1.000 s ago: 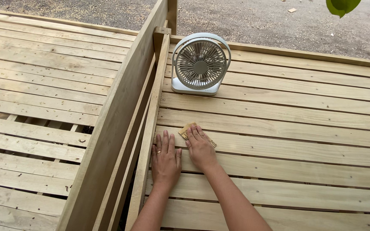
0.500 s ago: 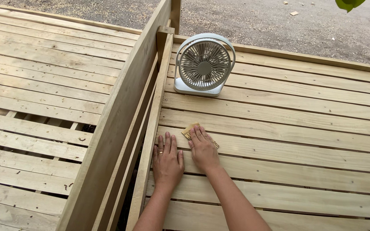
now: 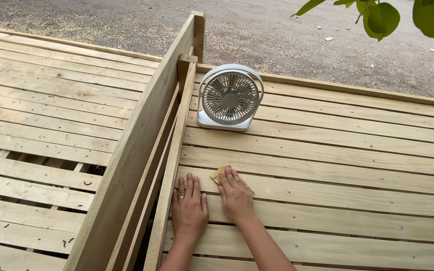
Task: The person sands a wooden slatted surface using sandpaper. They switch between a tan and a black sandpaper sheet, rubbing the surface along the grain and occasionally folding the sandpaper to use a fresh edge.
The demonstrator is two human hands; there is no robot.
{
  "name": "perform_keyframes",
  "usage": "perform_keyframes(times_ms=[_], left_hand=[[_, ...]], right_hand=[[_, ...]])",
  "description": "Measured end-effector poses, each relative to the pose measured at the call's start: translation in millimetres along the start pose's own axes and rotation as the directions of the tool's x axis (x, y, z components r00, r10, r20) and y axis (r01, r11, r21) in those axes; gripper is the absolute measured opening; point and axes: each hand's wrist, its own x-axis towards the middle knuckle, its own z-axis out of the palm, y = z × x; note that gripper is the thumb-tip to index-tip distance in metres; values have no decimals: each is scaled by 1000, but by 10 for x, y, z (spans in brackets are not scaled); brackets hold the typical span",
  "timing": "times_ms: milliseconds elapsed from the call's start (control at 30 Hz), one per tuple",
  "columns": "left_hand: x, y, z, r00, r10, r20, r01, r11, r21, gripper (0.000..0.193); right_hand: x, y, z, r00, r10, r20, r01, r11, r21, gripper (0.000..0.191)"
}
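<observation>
While the right hand (image 3: 237, 196) lies flat, fingers together, it presses a small tan sheet of sandpaper (image 3: 221, 173) onto the plank under it; only the sheet's far corner and a sliver by the little finger show past the fingertips. Not a grip, just palm pressure. Left hand (image 3: 189, 207) rests open just beside it, fingers spread, palm down on the same run of planks, holding nothing, likely bracing.

Progress, as a judgement: sanding looks to be in hand on the slatted wooden panel (image 3: 327, 200), working the plank directly under the right hand. Can't tell sanded from unsanded wood; the planks ahead of the hand and out to its right look alike in colour and grain, and no dust line shows. So done vs. left is unclear.

Further out: a small grey desk fan (image 3: 230, 99) stands upright well ahead of both hands, facing them. Left of the left hand, an upright wooden rail (image 3: 141, 150) runs away from the camera, with another planked panel (image 3: 51, 110) beyond it. Gravel ground (image 3: 277, 35) past the fan; green leaves (image 3: 403, 12) overhead, far right.
</observation>
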Motion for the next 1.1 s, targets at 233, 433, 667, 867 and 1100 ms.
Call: perform_keyframes(times_ms=[233,433,667,867,1100], left_hand=[[-19,-7,-7,991,32,-129,-39,998,-50,60],[-14,7,-19,997,9,-78,-11,999,-30,61],[-1,2,-62,999,5,-36,-5,1000,-14,62],[11,-6,8,998,16,-55,-16,1000,0,61],[3,9,-60,998,8,-65,-9,1000,-5,61]], right_hand=[[-71,-40,42,997,71,38,-71,997,-13,48],[-364,-50,27,998,55,10,-55,998,-16,49],[244,-25,93,997,61,37,-61,998,-3,49],[-447,-1,-57,999,30,30,-30,1000,9,49],[47,21,-15,997,68,41,-68,998,-5,49]])
